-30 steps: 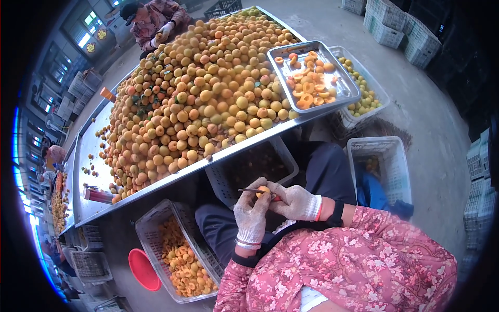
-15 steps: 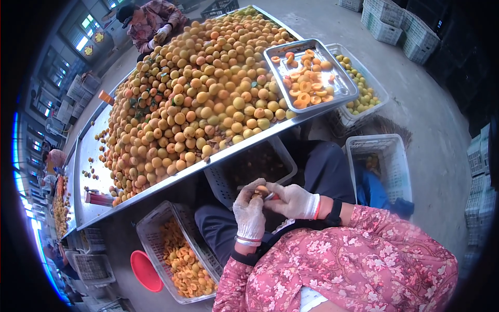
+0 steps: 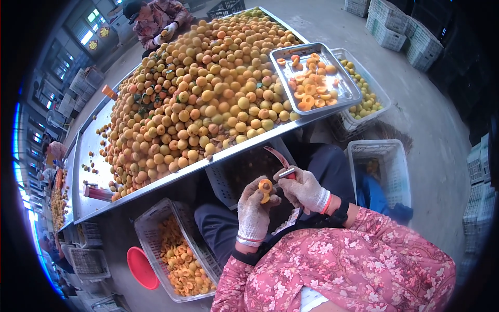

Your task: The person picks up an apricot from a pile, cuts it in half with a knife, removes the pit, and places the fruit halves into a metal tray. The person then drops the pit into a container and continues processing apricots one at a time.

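My left hand (image 3: 253, 210) pinches an apricot (image 3: 265, 185) that is cut open, its orange flesh showing around a brown pit or hollow. A second cut piece hangs just below it. Close by on the right, my right hand (image 3: 306, 192) is closed around a knife (image 3: 278, 157) with a thin curved reddish blade pointing up and away and a silvery part near the fist. The knife stands apart from the fruit. Both hands wear whitish, stained gloves. They are above my lap, over a crate (image 3: 223, 182) with a dark inside.
A metal-edged table (image 3: 171, 180) bears a heap of whole apricots (image 3: 182, 114). On its right corner rests a steel tray (image 3: 340, 93) of halves. Crates with halves (image 3: 182, 260) and green-yellow fruit (image 3: 364, 96) flank me, beside a red basin (image 3: 143, 268). Another person (image 3: 156, 23) works across the table.
My hands have moved apart. The apricot now shows its opened inside, and the right hand has turned so that the knife's blade points away from me. The view has shifted slightly.
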A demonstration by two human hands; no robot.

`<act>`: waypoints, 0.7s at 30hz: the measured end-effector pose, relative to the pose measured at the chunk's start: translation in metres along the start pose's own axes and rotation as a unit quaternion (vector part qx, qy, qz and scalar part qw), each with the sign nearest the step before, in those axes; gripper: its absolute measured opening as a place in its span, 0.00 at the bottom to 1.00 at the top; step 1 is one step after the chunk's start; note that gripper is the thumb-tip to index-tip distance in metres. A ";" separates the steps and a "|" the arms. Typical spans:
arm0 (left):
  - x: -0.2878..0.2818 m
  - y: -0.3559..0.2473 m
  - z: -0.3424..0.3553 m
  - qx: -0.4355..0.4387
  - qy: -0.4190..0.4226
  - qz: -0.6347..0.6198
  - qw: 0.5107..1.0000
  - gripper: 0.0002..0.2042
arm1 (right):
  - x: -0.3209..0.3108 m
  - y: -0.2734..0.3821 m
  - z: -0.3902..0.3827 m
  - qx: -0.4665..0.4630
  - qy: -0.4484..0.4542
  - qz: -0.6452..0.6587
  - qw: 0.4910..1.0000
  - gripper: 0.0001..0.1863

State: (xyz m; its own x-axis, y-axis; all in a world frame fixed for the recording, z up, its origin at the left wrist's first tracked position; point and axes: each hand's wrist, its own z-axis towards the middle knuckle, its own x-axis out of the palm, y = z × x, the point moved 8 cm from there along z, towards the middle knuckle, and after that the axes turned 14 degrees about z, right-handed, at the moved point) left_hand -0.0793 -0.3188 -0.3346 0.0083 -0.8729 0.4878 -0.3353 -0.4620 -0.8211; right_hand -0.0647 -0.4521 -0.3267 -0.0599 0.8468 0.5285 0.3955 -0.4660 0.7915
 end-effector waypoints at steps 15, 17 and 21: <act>0.013 0.001 -0.005 -0.007 0.040 0.005 0.999 0.16 | 0.056 0.078 0.012 -0.314 0.021 0.060 0.947 0.09; 0.016 -0.003 -0.008 0.003 0.035 0.019 0.999 0.17 | 0.058 0.075 0.012 -0.336 0.025 0.063 0.939 0.09; 0.013 0.000 -0.010 0.003 0.001 0.061 0.998 0.17 | 0.061 0.075 0.008 -0.354 0.030 0.057 0.933 0.10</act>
State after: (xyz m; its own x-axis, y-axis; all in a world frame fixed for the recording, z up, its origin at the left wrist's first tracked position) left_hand -0.0889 -0.3288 -0.3251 -0.0348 -0.9223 0.3849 -0.3271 -0.3534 -0.8764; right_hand -0.0317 -0.4332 -0.2371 -0.1131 0.7752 0.6215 -0.3014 -0.6228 0.7220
